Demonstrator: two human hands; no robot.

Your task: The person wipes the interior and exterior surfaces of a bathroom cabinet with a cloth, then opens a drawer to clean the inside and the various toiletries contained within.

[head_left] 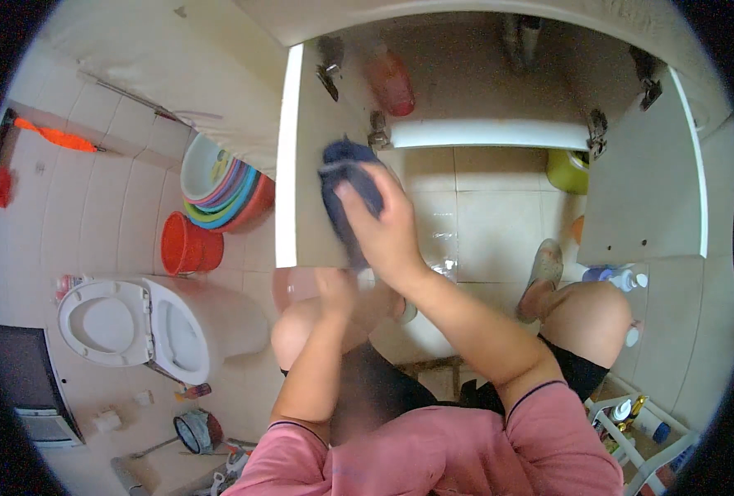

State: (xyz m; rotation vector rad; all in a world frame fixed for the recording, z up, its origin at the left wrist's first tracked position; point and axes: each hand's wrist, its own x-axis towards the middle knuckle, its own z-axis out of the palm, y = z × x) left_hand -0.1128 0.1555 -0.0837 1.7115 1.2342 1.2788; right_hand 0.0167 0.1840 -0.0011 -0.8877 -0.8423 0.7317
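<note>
A dark blue cloth (339, 207) is bunched in my right hand (387, 227), which presses it to the inner face of the open left cabinet door (305, 198). The fingers are wrapped over the cloth, with the thumb nearest me. My left hand (334, 289) is at the lower edge of the same door, above my left knee. Motion smears it, and its fingers are mostly hidden.
The cabinet's right door (643, 182) also hangs open. A red bottle-like container (393, 83) stands inside the cabinet. At left are stacked basins (243, 198), a red bucket (191, 244) and a toilet (181, 331). A rack of bottles (639, 430) stands at right.
</note>
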